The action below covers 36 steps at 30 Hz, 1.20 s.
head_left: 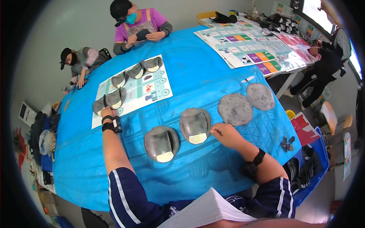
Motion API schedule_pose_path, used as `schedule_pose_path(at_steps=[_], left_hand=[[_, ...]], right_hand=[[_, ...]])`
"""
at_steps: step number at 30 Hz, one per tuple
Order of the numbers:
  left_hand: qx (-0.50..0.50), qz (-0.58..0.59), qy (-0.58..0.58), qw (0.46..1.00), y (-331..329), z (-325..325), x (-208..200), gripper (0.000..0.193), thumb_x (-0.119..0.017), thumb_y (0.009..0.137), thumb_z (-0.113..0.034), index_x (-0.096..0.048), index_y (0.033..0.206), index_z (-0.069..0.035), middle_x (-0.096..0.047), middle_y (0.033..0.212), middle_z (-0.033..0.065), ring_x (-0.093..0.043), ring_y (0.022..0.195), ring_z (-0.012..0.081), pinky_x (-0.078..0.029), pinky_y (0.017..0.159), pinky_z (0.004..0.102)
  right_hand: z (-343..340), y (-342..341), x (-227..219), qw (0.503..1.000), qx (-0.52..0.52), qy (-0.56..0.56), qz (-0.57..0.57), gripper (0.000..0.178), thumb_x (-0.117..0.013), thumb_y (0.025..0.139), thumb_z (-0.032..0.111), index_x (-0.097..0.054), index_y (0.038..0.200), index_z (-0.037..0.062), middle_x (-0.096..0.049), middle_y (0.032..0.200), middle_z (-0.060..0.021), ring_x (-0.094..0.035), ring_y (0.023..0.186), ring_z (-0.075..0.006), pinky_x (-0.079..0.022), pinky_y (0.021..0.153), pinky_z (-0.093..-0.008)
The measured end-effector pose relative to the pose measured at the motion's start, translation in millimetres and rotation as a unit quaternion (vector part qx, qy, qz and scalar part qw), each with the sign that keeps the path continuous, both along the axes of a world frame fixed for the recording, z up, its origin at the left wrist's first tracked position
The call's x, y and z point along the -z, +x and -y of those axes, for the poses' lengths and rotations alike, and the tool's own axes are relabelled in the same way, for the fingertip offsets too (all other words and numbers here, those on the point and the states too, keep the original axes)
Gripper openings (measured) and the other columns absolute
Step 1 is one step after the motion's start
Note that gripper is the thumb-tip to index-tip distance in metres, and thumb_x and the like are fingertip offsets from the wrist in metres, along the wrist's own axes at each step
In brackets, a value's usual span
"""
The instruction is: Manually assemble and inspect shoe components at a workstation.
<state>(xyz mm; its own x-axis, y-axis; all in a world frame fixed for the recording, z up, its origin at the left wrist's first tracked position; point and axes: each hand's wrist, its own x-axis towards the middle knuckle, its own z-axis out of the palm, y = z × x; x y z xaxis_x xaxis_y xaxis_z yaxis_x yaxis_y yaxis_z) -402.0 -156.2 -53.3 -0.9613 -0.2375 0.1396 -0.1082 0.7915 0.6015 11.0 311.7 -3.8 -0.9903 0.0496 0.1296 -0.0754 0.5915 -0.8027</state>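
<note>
My left hand [108, 111] reaches far left, its fingers closed at the pale edge of a grey rounded, pouch-like piece [99, 104] on a printed sheet [133, 99]. Several similar grey pieces lie on that sheet, among them one [115, 98] just right of my hand. My right hand [227, 135] is curled above the blue table cover, beside a grey rounded piece with a cream patch [194, 123]; whatever its fingers may hold is hidden. A matching piece [160, 142] lies to the left of that one.
Two flat grey discs [235, 109] [260, 96] lie on the right of the blue-covered table [205, 171]. Small dark bits [288, 143] sit near its right edge, above a blue crate [321, 167]. Across the table a person [141, 26] handles a dark piece; two others work nearby.
</note>
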Motion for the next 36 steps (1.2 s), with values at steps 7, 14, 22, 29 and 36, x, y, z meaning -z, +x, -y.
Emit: schedule_pose_path(at_steps=[7,14,22,29,36], left_hand=[[-0.054,-0.045,0.164,0.984,7,-17,-9,0.018,-0.052,0.078,-0.012,-0.064,0.080,0.001,-0.059,0.061,0.0104,-0.059,0.051,0.0170,-0.047,0.048,0.0313],[0.020,-0.081,0.374,0.924,77,21,-30,0.028,-0.057,0.085,-0.015,-0.059,0.105,0.004,-0.062,0.092,0.0139,-0.062,0.074,0.0225,-0.054,0.063,0.0294],[0.165,-0.015,0.397,0.903,272,5,-113,0.022,-0.057,0.088,-0.017,-0.062,0.098,0.002,-0.063,0.081,0.0068,-0.061,0.068,0.0135,-0.051,0.060,0.0262],[0.323,0.262,0.348,0.840,390,-102,-130,0.022,-0.062,0.084,-0.017,-0.065,0.092,0.003,-0.065,0.078,0.0062,-0.058,0.065,0.0119,-0.048,0.060,0.0244],[0.425,0.260,0.287,0.818,386,-182,-74,0.021,-0.056,0.089,-0.020,-0.065,0.092,-0.001,-0.062,0.076,0.0006,-0.057,0.066,0.0081,-0.047,0.057,0.0235]], right_hand=[[-3,5,-2,0.999,0.020,0.003,-0.036,0.016,-0.053,0.085,0.013,-0.059,0.085,-0.0012,-0.058,0.076,-0.0175,-0.055,0.070,-0.0347,-0.044,0.063,-0.0402],[-3,0,-7,1.000,0.018,0.002,0.003,0.017,-0.050,0.085,0.014,-0.059,0.082,-0.0006,-0.059,0.079,-0.0184,-0.056,0.077,-0.0370,-0.044,0.067,-0.0431],[-76,5,-21,0.961,0.117,0.242,-0.067,0.022,-0.056,0.082,0.026,-0.065,0.084,0.0056,-0.061,0.096,-0.0141,-0.056,0.086,-0.0353,-0.045,0.076,-0.0439],[-71,10,-16,0.902,0.067,0.426,0.012,0.032,-0.070,0.070,0.033,-0.070,0.094,0.0121,-0.056,0.109,-0.0097,-0.045,0.108,-0.0321,-0.037,0.091,-0.0444],[-65,3,-14,0.890,0.082,0.378,-0.242,0.029,-0.074,0.066,0.024,-0.064,0.088,0.0087,-0.055,0.109,-0.0109,-0.045,0.108,-0.0327,-0.036,0.092,-0.0446]])
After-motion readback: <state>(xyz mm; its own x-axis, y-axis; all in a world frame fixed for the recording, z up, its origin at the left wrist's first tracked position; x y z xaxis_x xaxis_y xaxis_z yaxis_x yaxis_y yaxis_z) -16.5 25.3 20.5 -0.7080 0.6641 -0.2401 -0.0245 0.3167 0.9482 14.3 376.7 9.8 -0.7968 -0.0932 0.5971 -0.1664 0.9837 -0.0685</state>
